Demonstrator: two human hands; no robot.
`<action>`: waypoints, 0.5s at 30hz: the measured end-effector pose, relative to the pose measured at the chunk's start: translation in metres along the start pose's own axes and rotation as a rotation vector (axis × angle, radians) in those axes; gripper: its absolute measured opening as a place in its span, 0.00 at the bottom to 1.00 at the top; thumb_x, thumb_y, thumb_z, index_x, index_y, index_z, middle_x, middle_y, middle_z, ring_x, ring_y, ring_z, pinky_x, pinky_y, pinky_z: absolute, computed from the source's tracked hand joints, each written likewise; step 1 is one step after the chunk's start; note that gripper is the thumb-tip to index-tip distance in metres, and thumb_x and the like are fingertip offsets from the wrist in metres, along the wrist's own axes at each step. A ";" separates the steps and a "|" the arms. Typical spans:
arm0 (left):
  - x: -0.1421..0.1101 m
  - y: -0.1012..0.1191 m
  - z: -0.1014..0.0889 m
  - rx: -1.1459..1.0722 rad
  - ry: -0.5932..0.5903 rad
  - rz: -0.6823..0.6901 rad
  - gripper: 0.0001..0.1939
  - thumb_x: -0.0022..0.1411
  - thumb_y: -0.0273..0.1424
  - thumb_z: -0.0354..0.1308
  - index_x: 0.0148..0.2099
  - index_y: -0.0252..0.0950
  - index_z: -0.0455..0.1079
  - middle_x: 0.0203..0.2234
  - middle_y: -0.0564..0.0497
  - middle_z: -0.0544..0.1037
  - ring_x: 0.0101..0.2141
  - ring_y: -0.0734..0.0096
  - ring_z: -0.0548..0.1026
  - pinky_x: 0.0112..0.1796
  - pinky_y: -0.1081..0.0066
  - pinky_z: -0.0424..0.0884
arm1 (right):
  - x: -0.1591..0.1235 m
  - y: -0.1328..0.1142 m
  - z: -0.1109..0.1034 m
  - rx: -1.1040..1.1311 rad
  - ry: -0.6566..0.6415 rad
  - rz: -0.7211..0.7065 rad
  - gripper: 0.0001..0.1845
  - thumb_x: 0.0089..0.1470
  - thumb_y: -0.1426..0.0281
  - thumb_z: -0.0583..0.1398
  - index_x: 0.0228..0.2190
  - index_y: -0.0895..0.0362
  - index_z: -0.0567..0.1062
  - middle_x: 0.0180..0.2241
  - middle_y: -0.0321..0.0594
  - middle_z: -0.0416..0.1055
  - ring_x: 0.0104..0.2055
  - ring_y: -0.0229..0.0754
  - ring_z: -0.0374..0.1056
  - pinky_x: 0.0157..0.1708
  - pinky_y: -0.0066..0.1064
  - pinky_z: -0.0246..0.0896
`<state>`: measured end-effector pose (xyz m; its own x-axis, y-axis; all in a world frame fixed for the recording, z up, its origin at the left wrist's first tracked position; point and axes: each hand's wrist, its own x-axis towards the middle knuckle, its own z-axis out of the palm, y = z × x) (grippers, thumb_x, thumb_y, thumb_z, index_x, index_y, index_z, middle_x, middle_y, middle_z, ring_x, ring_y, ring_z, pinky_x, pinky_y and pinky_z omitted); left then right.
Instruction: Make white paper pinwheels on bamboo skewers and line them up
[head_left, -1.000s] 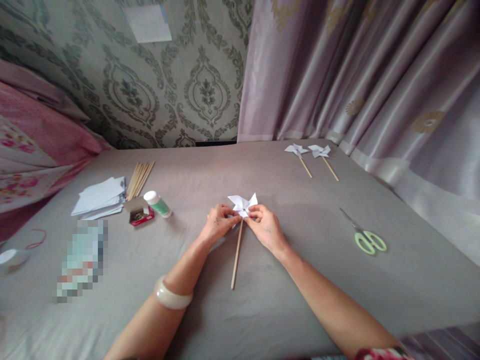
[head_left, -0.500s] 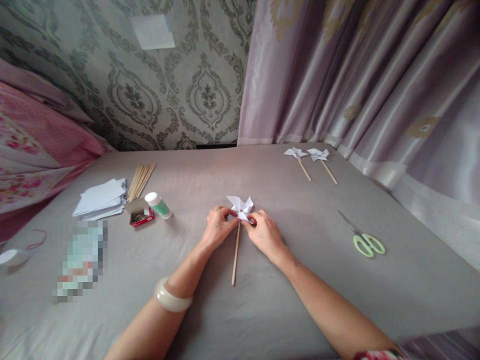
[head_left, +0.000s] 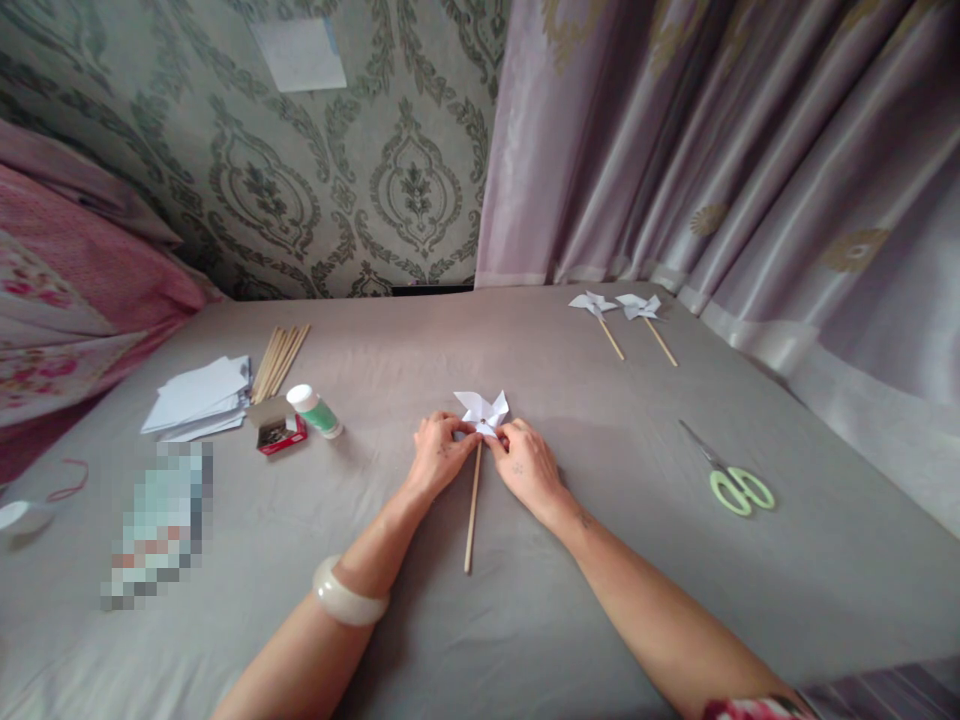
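Note:
A white paper pinwheel [head_left: 487, 408] on a wooden stick [head_left: 472, 520] lies in front of me, its stick pointing toward me. A small dark pin head shows at the middle of its blades. My left hand [head_left: 442, 450] pinches the lower left of the paper between thumb and finger. From the other side my right hand [head_left: 529, 458] grips the lower right blade in the same way, the two thumbs close together just above the stick. The fingertips partly cover the lower blades.
Two pinwheels [head_left: 592, 305] lie at the back right, with green-handled scissors [head_left: 739, 490] nearer on the right. To the left are paper sheets [head_left: 196, 395], wooden sticks [head_left: 281, 360], a red box of small metal pieces [head_left: 281, 433], a white-capped bottle [head_left: 315, 412] and a blurred packet [head_left: 161, 520].
My right fingers have shifted slightly on the lower right blade, drawing it in toward the stick. The pinwheel stays in place, and the view has moved a little.

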<state>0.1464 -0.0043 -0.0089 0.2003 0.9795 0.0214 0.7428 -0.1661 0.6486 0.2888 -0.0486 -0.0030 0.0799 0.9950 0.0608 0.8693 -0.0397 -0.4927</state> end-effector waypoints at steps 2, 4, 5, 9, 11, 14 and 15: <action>0.000 0.002 0.000 0.016 -0.002 -0.010 0.11 0.56 0.38 0.60 0.37 0.38 0.78 0.39 0.46 0.76 0.42 0.60 0.71 0.44 0.63 0.64 | 0.001 0.000 0.000 0.006 -0.007 0.010 0.12 0.60 0.64 0.55 0.34 0.57 0.75 0.37 0.45 0.73 0.38 0.43 0.70 0.37 0.29 0.58; -0.001 0.003 -0.001 0.027 0.000 -0.016 0.11 0.57 0.38 0.59 0.37 0.38 0.78 0.40 0.46 0.76 0.43 0.59 0.71 0.45 0.62 0.64 | 0.002 0.001 0.000 0.015 -0.013 0.019 0.12 0.60 0.64 0.55 0.34 0.58 0.75 0.37 0.45 0.73 0.38 0.43 0.70 0.37 0.29 0.58; -0.001 0.004 -0.001 0.031 0.005 -0.018 0.12 0.57 0.39 0.59 0.37 0.38 0.78 0.40 0.45 0.76 0.43 0.58 0.71 0.45 0.61 0.64 | 0.002 0.001 0.000 0.017 -0.013 0.023 0.13 0.60 0.64 0.55 0.34 0.58 0.75 0.37 0.45 0.74 0.38 0.43 0.70 0.37 0.29 0.58; -0.003 0.007 0.000 0.038 0.022 -0.025 0.13 0.58 0.40 0.58 0.37 0.39 0.78 0.41 0.45 0.75 0.44 0.56 0.70 0.46 0.60 0.63 | 0.003 0.000 0.002 0.008 0.004 0.046 0.13 0.60 0.63 0.54 0.33 0.57 0.75 0.36 0.44 0.74 0.38 0.44 0.71 0.34 0.29 0.58; -0.003 0.010 -0.001 0.038 0.026 -0.038 0.12 0.58 0.39 0.58 0.36 0.39 0.78 0.40 0.45 0.76 0.44 0.56 0.70 0.46 0.59 0.63 | 0.003 -0.001 0.002 0.004 0.015 0.056 0.13 0.59 0.63 0.55 0.33 0.57 0.76 0.36 0.44 0.74 0.37 0.44 0.71 0.33 0.29 0.57; -0.004 0.013 -0.002 0.023 0.029 -0.056 0.11 0.58 0.38 0.58 0.35 0.38 0.78 0.39 0.45 0.76 0.44 0.57 0.70 0.46 0.60 0.63 | 0.004 0.000 0.003 0.019 0.027 0.056 0.12 0.58 0.64 0.55 0.31 0.56 0.76 0.34 0.43 0.75 0.36 0.43 0.71 0.33 0.29 0.57; -0.004 0.013 -0.003 0.022 0.041 -0.060 0.11 0.57 0.38 0.58 0.35 0.38 0.78 0.39 0.45 0.75 0.44 0.57 0.70 0.46 0.60 0.63 | 0.004 0.000 0.002 0.032 0.031 0.052 0.12 0.58 0.64 0.56 0.31 0.56 0.76 0.33 0.43 0.75 0.36 0.43 0.70 0.33 0.29 0.57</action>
<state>0.1535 -0.0106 0.0020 0.1289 0.9916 0.0141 0.7667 -0.1086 0.6328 0.2881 -0.0444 -0.0049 0.1398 0.9883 0.0615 0.8475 -0.0873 -0.5235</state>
